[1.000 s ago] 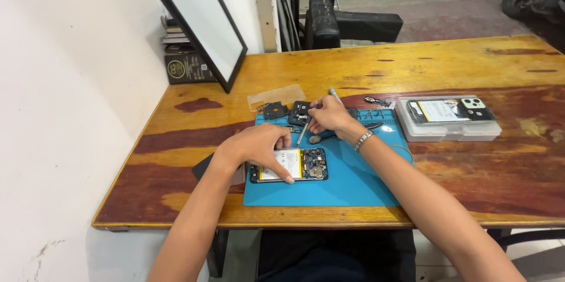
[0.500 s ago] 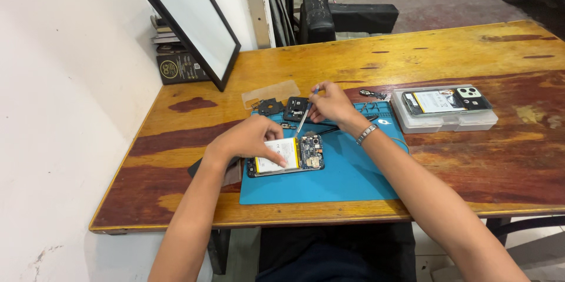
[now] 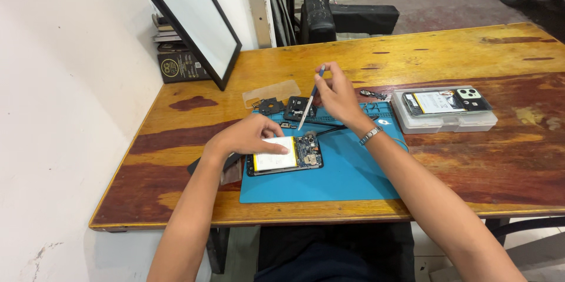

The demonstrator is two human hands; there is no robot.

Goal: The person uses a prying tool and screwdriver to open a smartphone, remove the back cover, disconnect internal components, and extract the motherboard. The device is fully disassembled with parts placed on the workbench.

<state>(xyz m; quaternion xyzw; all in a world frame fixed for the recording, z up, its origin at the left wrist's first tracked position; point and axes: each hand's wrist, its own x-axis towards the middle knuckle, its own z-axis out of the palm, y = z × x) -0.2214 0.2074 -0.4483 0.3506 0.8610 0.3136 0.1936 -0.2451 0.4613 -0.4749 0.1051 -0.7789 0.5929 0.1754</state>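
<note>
Your left hand (image 3: 244, 136): fingers flat, pressing the opened phone (image 3: 285, 156) on the blue mat (image 3: 347, 176). Your right hand (image 3: 335, 95): pinching a screwdriver (image 3: 311, 98), tip angled down above the mat.

A worn wooden table (image 3: 447, 52) stands against a white wall (image 3: 65, 82), concrete floor (image 3: 447, 5) beyond.
</note>
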